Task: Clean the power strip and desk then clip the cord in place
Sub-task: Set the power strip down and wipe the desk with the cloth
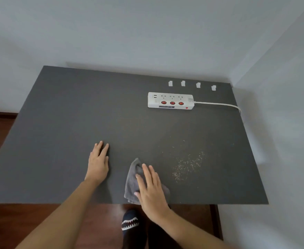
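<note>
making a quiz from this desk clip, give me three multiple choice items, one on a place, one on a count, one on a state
1. Where is the power strip on the desk?
A. near left corner
B. far right part
C. under the cloth

2. How many white clips stand in the row behind the strip?
A. two
B. four
C. six

3. What is the right hand doing?
A. lying flat on the cloth
B. lifting the cord
C. pressing a red switch

Answers:
1 B, the strip lies far right, near the wall.
2 B, four clips stand in the row.
3 A, the palm rests on the grey cloth at the near edge, left of the crumbs; the left hand lies bare on the desk.
</note>
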The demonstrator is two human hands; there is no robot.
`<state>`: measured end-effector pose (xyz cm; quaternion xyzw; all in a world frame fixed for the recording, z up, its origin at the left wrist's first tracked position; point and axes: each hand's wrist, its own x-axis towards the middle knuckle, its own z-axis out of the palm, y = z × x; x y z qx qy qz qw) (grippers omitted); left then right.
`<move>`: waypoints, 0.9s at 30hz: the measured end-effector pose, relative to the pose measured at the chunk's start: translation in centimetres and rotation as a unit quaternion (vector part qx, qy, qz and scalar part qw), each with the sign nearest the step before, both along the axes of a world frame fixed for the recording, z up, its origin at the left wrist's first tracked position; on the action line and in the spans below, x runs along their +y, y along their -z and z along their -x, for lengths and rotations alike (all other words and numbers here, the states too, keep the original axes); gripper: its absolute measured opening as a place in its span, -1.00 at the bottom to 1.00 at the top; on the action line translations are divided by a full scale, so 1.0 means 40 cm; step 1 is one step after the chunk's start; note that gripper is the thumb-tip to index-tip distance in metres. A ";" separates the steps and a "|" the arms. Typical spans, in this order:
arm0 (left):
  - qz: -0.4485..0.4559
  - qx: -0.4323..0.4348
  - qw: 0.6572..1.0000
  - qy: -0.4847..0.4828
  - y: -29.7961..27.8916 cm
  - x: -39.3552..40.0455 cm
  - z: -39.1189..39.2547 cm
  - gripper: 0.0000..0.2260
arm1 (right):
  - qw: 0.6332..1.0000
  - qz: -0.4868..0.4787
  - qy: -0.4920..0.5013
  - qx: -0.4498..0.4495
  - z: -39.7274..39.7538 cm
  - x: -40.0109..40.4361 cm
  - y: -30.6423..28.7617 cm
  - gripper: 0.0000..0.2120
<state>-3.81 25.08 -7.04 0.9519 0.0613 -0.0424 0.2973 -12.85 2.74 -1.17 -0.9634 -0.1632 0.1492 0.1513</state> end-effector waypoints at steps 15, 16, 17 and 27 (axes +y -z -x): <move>-0.075 -0.022 0.991 -0.107 0.011 -0.182 -0.040 -0.61 | 0.991 0.017 0.130 -0.014 -0.361 0.037 0.106 -0.46; -0.080 -0.019 0.991 -0.105 0.011 -0.207 -0.047 -0.61 | 0.987 0.013 0.157 -0.013 -0.378 0.002 0.109 -0.46; -0.087 -0.013 0.991 -0.102 0.012 -0.228 -0.052 -0.61 | 0.982 0.010 0.187 -0.013 -0.394 -0.041 0.113 -0.46; -0.146 0.019 0.985 -0.088 0.021 -0.261 -0.060 -0.52 | 0.899 0.084 0.425 -0.063 -0.385 -0.620 0.139 -0.49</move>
